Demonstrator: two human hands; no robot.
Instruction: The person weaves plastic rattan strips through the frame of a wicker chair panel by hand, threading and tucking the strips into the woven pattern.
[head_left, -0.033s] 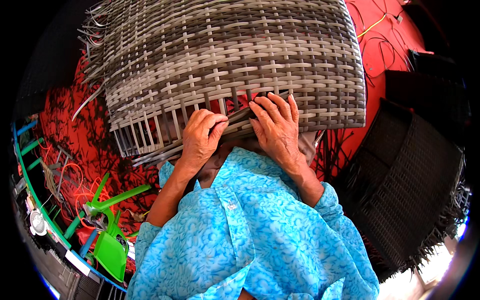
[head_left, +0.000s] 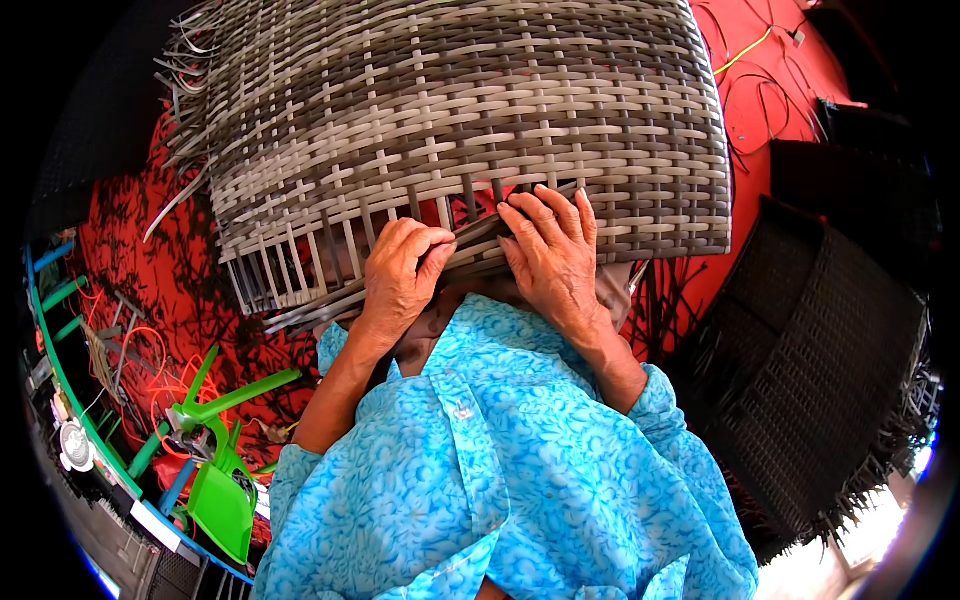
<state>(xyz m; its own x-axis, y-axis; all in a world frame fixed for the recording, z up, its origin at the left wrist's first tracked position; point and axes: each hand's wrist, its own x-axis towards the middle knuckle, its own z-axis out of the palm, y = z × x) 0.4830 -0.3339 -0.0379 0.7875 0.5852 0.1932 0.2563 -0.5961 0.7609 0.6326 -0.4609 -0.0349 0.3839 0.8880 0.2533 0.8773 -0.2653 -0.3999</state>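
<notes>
Red floor (head_left: pixel 712 285) surrounds a grey woven panel (head_left: pixel 470 120) before the person; the left hand (head_left: pixel 403 268) pinches a dark strand (head_left: pixel 480 231) at its near edge; the right hand (head_left: pixel 556 258) touches the weave, grip unclear.

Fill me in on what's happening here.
A person in a blue patterned shirt is working barehanded on a gray-brown wicker panel. The left hand has a dark flat strip in its grip, between thumb and forefinger, while the right hand rests over the strip and the panel's near part. At this moment the panel's near right corner is closely woven, but gaps show between the bare crosswise strands at the near left.
</notes>
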